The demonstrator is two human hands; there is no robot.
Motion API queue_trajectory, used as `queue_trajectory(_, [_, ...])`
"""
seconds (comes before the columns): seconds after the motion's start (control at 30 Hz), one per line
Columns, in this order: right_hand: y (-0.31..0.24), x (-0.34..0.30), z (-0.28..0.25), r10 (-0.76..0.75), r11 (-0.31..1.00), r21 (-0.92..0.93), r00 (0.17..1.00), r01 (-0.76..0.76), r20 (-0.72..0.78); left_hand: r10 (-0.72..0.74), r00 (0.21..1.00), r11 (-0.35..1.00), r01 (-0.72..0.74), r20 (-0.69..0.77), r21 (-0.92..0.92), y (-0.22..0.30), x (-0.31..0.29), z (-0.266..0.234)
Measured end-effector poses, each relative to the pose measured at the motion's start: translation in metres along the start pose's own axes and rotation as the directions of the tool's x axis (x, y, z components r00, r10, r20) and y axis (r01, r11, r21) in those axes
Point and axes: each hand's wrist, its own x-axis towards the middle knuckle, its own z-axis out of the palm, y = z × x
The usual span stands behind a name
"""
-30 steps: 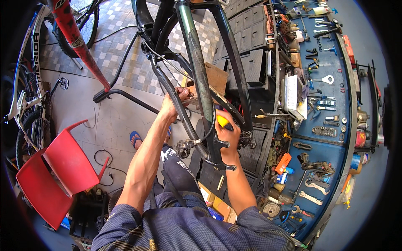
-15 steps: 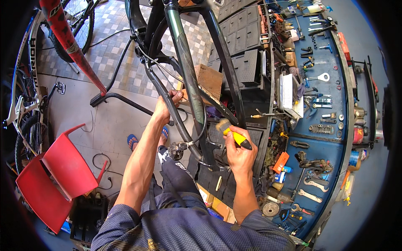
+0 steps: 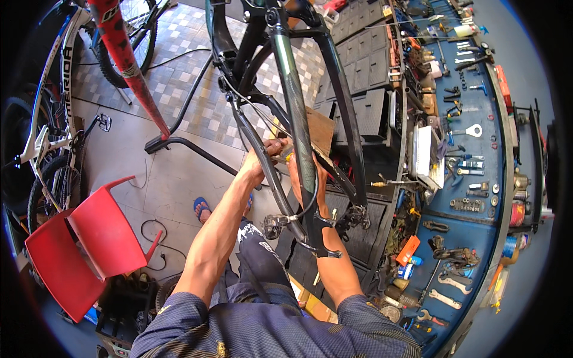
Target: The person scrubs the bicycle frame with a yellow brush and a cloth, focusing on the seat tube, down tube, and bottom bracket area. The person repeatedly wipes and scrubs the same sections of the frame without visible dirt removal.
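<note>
A dark bicycle frame [image 3: 297, 101] with a green tube hangs in front of me. My left hand [image 3: 255, 165] is closed round its slim black left tube, with fingertips showing on the far side. My right hand [image 3: 295, 174] is behind the green tube, which covers much of it. It grips a yellow-handled brush [image 3: 290, 157], of which only a small part shows near my left fingers; the bristles are hard to make out. A derailleur [image 3: 276, 226] hangs at the near end of the left tube.
A red chair [image 3: 95, 238] stands at left, near a red stand post [image 3: 128, 65] and a white bicycle [image 3: 57, 113]. Right of the frame are black drawers [image 3: 358, 51] and a blue tool board [image 3: 459, 209] with wrenches. A cardboard box [image 3: 320, 132] stands beyond the frame.
My right hand, with the brush, has moved from the right of the frame to behind the green tube, close to my left hand. The whole view has shifted slightly.
</note>
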Motion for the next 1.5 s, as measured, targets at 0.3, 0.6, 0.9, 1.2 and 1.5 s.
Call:
queue_trajectory(0.3, [0.013, 0.025, 0.048, -0.129, 0.952, -0.282, 0.991, 0.118, -0.022, 0.045, 0.996, 0.999, -0.044, -0.073, 0.014, 0.006, -0.001, -0.045])
queue_trajectory(0.6, [-0.003, 0.073, 0.088, -0.263, 0.951, -0.150, 0.962, 0.272, 0.074, -0.108, 0.938, 0.991, 0.126, -0.330, 0.032, -0.036, -0.069, -0.133])
queue_trajectory(0.9, [-0.004, 0.051, 0.054, -0.255, 0.936, -0.222, 0.961, 0.274, 0.111, -0.126, 0.894, 0.986, 0.162, -0.430, 0.048, -0.062, -0.111, -0.169])
queue_trajectory(1.2, [0.000, -0.004, 0.041, -0.158, 0.978, -0.164, 0.970, 0.128, -0.185, -0.079, 0.945, 0.975, 0.138, -0.316, 0.171, -0.048, -0.072, -0.135])
queue_trajectory(1.5, [0.054, -0.180, -0.007, 0.144, 0.989, -0.064, 0.963, -0.133, 0.230, -0.106, 0.966, 0.953, 0.166, -0.237, 0.252, -0.067, -0.076, -0.107])
